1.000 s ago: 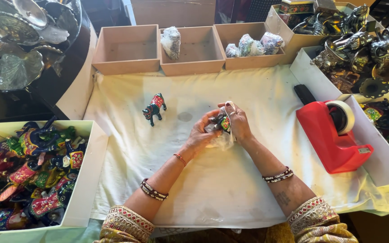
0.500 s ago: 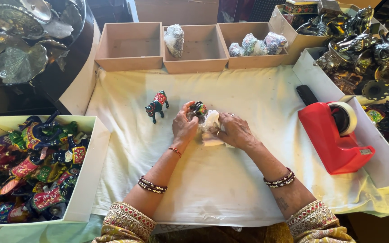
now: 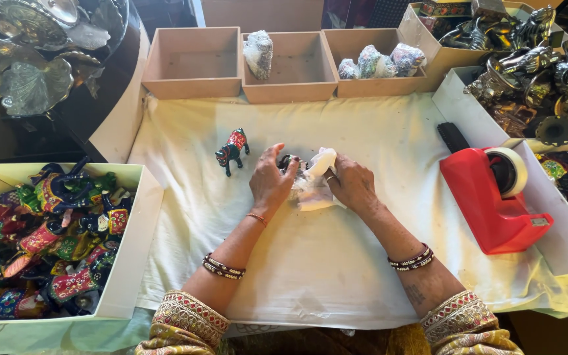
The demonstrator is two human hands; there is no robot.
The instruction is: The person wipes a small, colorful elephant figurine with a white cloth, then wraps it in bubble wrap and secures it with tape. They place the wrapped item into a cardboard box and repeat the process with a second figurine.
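Lifted since a moment earlier, the white wrapping sheet [image 3: 315,179] covered a small painted figurine [image 3: 288,162], gripped by left hand [image 3: 271,182] and right hand [image 3: 352,184].

Red tape dispenser [image 3: 488,204], three shallow wooden trays [image 3: 192,62], white box of painted figurines [image 3: 47,236], metal ornaments [image 3: 534,72]

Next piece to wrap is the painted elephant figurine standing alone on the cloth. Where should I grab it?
Grip the painted elephant figurine across its red-saddled back, coming from above. It stands upright on four thin legs on the white cloth, clear of the left hand, so the broad body looks the safest hold.
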